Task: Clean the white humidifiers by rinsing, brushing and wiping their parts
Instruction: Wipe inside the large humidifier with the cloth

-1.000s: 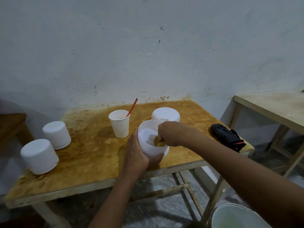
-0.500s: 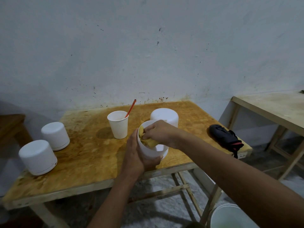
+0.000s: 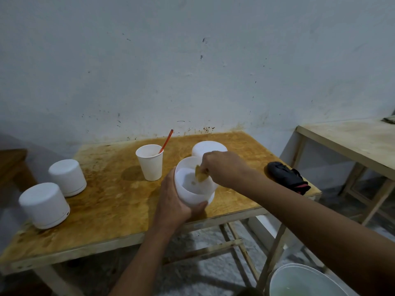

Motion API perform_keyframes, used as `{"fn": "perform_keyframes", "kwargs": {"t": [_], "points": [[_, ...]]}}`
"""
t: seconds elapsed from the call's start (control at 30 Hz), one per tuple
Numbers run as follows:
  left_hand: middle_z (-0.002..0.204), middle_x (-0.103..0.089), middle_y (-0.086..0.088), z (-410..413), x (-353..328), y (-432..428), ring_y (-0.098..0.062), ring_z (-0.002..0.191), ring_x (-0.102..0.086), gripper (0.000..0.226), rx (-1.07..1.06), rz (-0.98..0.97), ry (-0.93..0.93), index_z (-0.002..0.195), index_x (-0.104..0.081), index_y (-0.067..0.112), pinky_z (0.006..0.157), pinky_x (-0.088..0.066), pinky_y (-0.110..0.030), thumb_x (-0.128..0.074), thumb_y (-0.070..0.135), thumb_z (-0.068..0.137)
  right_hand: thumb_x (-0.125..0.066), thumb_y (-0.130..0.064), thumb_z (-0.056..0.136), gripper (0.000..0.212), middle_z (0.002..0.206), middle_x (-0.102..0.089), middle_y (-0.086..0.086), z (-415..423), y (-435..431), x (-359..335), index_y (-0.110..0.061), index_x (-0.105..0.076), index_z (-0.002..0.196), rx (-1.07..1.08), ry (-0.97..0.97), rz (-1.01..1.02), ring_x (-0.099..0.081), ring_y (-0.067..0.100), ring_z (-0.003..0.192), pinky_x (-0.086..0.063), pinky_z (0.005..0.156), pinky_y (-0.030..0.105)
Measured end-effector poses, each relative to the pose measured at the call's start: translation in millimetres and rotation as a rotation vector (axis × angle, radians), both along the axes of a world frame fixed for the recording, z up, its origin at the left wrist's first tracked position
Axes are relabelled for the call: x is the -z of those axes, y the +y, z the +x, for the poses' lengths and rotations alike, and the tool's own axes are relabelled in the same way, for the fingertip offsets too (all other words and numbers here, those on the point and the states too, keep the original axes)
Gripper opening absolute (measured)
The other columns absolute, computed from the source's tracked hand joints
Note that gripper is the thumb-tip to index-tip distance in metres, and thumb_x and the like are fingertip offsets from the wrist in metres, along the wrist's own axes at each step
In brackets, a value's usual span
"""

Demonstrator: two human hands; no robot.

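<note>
At the far left of the wooden surface (image 3: 106,199) stand the front humidifier (image 3: 43,205) and the rear humidifier (image 3: 67,177), both closed, near each other and well apart from the work. To their right is a paper cup (image 3: 149,162) with a red-handled stick (image 3: 166,141) leaning in it, perhaps the brush, though its head is hidden. Just right of the cup, near the surface's front edge, the left hand (image 3: 173,201) grips the open white tank (image 3: 188,189) from its left side. Its fingers (image 3: 201,205) are curled under the wall and the mouth is tipped toward the person; whether the base rests on the surface I cannot tell. The right hand (image 3: 224,169) reaches over the rim, its fingers (image 3: 206,170) pinching a small yellow cloth (image 3: 201,177) against the inner wall just below the rim. This looks like the wiping step. It would go best with the cloth pressed flat, the left hand turning the tank so the whole ring gets covered, then working down to the floor of the tank, where residue likely collects. The thin wall probably flexes and a wet shell may slip, so firm support and moderate pressure seem wise. Behind the tank sits a white cover (image 3: 208,147). Further right lie a black bundle (image 3: 286,177) and, on the floor, a bucket (image 3: 303,280), handy for rinsing the cloth.
</note>
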State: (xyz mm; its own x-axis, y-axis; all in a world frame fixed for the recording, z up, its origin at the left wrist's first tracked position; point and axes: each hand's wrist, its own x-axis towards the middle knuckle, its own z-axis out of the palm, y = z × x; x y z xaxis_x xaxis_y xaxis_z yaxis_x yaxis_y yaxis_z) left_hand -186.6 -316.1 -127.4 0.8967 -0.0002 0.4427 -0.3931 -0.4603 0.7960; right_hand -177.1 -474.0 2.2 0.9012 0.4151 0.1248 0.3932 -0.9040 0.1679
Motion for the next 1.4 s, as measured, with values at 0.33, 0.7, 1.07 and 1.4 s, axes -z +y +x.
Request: {"fn": "perform_keyframes", "kwargs": {"t": [0.33,0.7,1.07,1.4], "points": [[0.14,-0.042,0.013,7.9,-0.8,-3.6,-0.007,0.126,-0.042,0.123,-0.053,-0.052,0.099,0.142,-0.025,0.041,0.104,-0.042,-0.03,-0.092,0.06,0.04,-0.059,-0.015,0.091,0.028,0.107,-0.063,-0.013,-10.0,-5.5,-14.3,-0.029,-0.074,0.11,-0.026,0.471,0.405,-0.055,0.005,0.075,-0.04,0.056,0.013],[0.141,-0.043,0.013,8.4,1.2,-0.1,-0.009,0.126,-0.043,0.122,-0.021,-0.108,0.157,0.144,-0.024,0.037,0.102,-0.041,-0.028,-0.088,0.063,0.044,-0.058,-0.019,0.096,0.026,0.111,-0.063,-0.006,-15.9,-9.3,14.0,-0.027,-0.07,0.118,-0.013,0.317,0.711,-0.055,0.001,0.077,-0.036,0.056,0.004],[0.135,-0.045,0.01,12.5,1.5,1.1,-0.012,0.122,-0.045,0.123,-0.065,-0.128,0.202,0.142,-0.024,0.035,0.101,-0.045,-0.033,-0.094,0.054,0.042,-0.059,-0.014,0.096,0.028,0.119,-0.068,-0.004,-30.8,-4.9,31.7,-0.023,-0.07,0.12,-0.016,0.177,0.947,-0.057,0.002,0.09,-0.039,0.065,0.002],[0.127,-0.045,0.008,10.2,-5.9,3.5,-0.013,0.117,-0.046,0.113,-0.051,-0.076,0.173,0.136,-0.026,0.031,0.09,-0.046,-0.029,-0.096,0.041,0.048,-0.065,-0.026,0.094,0.024,0.121,-0.064,-0.011,-25.4,-34.1,39.6,-0.027,-0.07,0.118,0.151,0.058,1.413,-0.052,0.001,0.112,-0.046,0.076,0.009]]}}
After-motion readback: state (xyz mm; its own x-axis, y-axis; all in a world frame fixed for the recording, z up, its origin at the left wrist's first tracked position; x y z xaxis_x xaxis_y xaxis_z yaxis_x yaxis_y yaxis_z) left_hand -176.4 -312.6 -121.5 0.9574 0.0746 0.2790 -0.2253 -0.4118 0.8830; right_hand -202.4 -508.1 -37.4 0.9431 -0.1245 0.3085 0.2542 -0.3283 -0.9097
